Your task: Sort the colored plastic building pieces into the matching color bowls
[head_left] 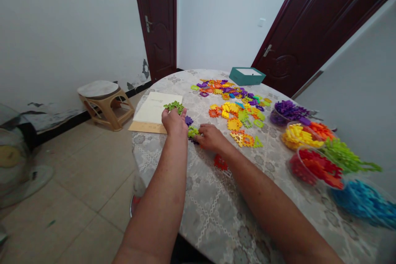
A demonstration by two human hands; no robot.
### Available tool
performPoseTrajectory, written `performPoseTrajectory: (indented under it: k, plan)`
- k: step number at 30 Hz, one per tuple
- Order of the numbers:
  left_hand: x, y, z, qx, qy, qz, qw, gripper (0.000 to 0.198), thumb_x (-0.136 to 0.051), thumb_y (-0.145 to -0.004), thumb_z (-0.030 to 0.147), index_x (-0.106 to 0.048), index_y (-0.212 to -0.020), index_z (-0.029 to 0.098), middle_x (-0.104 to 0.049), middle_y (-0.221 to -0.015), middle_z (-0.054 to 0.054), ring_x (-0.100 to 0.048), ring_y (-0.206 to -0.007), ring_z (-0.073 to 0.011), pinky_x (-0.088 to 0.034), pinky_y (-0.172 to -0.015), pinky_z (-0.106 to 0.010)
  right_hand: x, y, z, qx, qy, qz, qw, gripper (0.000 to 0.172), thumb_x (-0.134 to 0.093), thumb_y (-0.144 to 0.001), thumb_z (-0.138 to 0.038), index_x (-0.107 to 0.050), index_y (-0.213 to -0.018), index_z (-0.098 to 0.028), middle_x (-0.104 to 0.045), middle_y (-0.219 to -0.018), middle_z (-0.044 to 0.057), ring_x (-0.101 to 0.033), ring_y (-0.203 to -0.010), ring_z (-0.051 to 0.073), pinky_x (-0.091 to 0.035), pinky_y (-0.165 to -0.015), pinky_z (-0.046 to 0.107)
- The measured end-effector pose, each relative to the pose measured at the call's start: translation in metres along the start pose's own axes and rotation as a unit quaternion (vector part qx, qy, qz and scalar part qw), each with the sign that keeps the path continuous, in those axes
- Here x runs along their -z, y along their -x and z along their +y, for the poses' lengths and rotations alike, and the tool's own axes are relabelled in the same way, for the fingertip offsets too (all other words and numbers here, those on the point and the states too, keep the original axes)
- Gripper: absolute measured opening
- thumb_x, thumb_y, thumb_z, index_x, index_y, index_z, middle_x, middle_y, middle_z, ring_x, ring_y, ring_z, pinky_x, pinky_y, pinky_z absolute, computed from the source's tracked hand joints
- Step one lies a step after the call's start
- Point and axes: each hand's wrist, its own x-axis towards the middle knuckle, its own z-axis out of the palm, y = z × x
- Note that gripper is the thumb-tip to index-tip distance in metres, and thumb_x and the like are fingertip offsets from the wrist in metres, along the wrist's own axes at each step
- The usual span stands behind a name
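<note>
My left hand (174, 122) is closed on a cluster of green plastic building pieces (175, 106), held over the edge of an open book (154, 107). To its right, my right hand (210, 137) has its fingers on a light green building piece (192, 132) low over the table; whether it lifts the piece I cannot tell. A purple piece (188, 121) lies between the two hands. A red piece (220, 162) rests on the cloth under my right forearm.
Loose mixed pieces (235, 123) spread across the patterned tablecloth (204, 202). Along the right stand clear tubs sorted by colour, such as the red pieces' tub (305, 169). At the back is a teal box (247, 77). A stool (103, 101) stands left of the table.
</note>
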Motion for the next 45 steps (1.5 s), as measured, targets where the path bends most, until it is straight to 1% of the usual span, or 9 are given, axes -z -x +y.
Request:
performPoseTrajectory:
  k: [6,10,17,20,24,29,36,41,45]
  plan:
    - [0.001,0.001,-0.004,0.002,-0.012,-0.004,1.000,0.032,-0.055,-0.074,0.004,-0.054,-0.101,0.021,-0.064,-0.100,-0.003,-0.067,-0.086,-0.0128,-0.061,-0.085,-0.037,-0.004,0.001,-0.011,-0.055,0.053,0.007,0.997,0.031,-0.057,-0.098,-0.040,-0.078,-0.095,-0.016,-0.072,-0.103,0.014,-0.064,-0.098,0.025,-0.046,-0.083,0.031]
    - [0.000,0.003,-0.005,0.013,-0.026,-0.004,1.000,0.033,-0.056,-0.074,0.004,-0.055,-0.102,0.020,-0.064,-0.100,-0.003,-0.066,-0.087,-0.0133,-0.061,-0.085,-0.036,-0.005,0.005,-0.004,-0.065,0.035,0.033,0.997,0.028,-0.060,-0.096,-0.035,-0.076,-0.085,-0.015,-0.072,-0.092,0.012,-0.062,-0.091,0.021,-0.043,-0.080,0.029]
    - [-0.003,0.015,-0.013,0.076,-0.081,-0.072,0.991,0.042,-0.056,-0.074,0.000,-0.058,-0.110,0.021,-0.065,-0.097,-0.003,-0.065,-0.079,-0.0126,-0.062,-0.082,-0.040,0.018,0.040,0.040,-0.087,-0.038,0.198,0.976,0.031,-0.064,-0.092,-0.030,-0.052,-0.064,-0.021,-0.057,-0.075,0.003,-0.054,-0.078,0.018,-0.038,-0.073,0.028]
    - [-0.007,0.035,-0.026,0.132,-0.162,-0.140,0.968,0.057,-0.060,-0.074,0.001,-0.058,-0.125,0.025,-0.065,-0.098,-0.002,-0.064,-0.078,-0.0117,-0.062,-0.080,-0.035,0.039,0.067,0.060,-0.080,-0.080,0.245,0.963,0.033,-0.062,-0.093,-0.033,-0.048,-0.065,-0.022,-0.054,-0.074,0.001,-0.053,-0.077,0.018,-0.038,-0.073,0.029]
    - [-0.011,0.072,-0.041,0.185,-0.242,-0.244,0.921,0.079,-0.066,-0.071,0.002,-0.052,-0.144,0.029,-0.061,-0.092,-0.002,-0.063,-0.075,-0.0130,-0.063,-0.073,-0.033,0.054,0.103,0.069,-0.070,-0.120,0.261,0.955,0.027,-0.061,-0.095,-0.033,-0.058,-0.071,-0.021,-0.059,-0.083,0.003,-0.057,-0.083,0.019,-0.043,-0.078,0.030]
    - [-0.009,0.105,-0.049,0.259,-0.292,-0.402,0.828,0.072,-0.067,-0.072,0.007,-0.059,-0.141,0.024,-0.065,-0.089,-0.005,-0.064,-0.071,-0.0153,-0.064,-0.066,-0.034,0.043,0.126,0.070,-0.085,-0.153,0.286,0.942,0.014,-0.063,-0.094,-0.028,-0.069,-0.084,-0.021,-0.063,-0.094,0.005,-0.062,-0.091,0.019,-0.048,-0.084,0.032]
    - [-0.005,0.123,-0.063,0.264,-0.313,-0.411,0.815,0.062,-0.064,-0.072,0.007,-0.061,-0.133,0.016,-0.070,-0.101,-0.011,-0.070,-0.084,-0.0196,-0.065,-0.073,-0.036,0.027,0.136,0.080,-0.104,-0.140,0.284,0.943,0.014,-0.065,-0.094,-0.022,-0.064,-0.080,-0.020,-0.061,-0.090,0.004,-0.059,-0.091,0.019,-0.046,-0.084,0.031]
    - [-0.001,0.127,-0.064,0.263,-0.335,-0.461,0.778,0.068,-0.068,-0.072,0.007,-0.056,-0.137,0.022,-0.068,-0.113,-0.011,-0.070,-0.094,-0.0222,-0.065,-0.071,-0.036,0.024,0.138,0.085,-0.107,-0.133,0.281,0.944,0.019,-0.059,-0.096,-0.022,-0.055,-0.078,-0.021,-0.057,-0.086,0.003,-0.057,-0.089,0.019,-0.043,-0.082,0.031]
    - [0.000,0.129,-0.066,0.252,-0.336,-0.453,0.786,0.066,-0.066,-0.071,0.005,-0.056,-0.134,0.023,-0.066,-0.107,-0.008,-0.069,-0.093,-0.0207,-0.065,-0.073,-0.036,0.024,0.138,0.084,-0.106,-0.146,0.277,0.944,0.023,-0.049,-0.100,-0.022,-0.048,-0.077,-0.022,-0.054,-0.084,0.002,-0.054,-0.086,0.018,-0.041,-0.080,0.030]
